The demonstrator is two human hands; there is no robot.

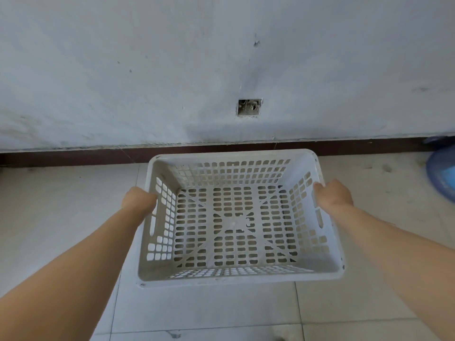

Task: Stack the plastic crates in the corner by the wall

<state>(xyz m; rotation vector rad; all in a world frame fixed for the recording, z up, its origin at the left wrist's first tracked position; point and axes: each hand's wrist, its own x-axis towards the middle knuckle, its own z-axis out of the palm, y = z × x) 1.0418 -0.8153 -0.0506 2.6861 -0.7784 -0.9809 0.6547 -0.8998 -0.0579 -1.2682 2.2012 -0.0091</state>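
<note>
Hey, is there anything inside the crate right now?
No, the crate is empty: its perforated bottom is bare, and the left hand and right hand grip its side rims.

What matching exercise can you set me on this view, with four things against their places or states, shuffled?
Things:
1 white crate
2 left hand
3 blue container
4 square recess

Places or states:
A at the far right edge of the view
B empty, held by its side rims
C set into the wall, above the dark skirting
D gripping the crate's left rim

Pairs: 1-B; 2-D; 3-A; 4-C
</note>
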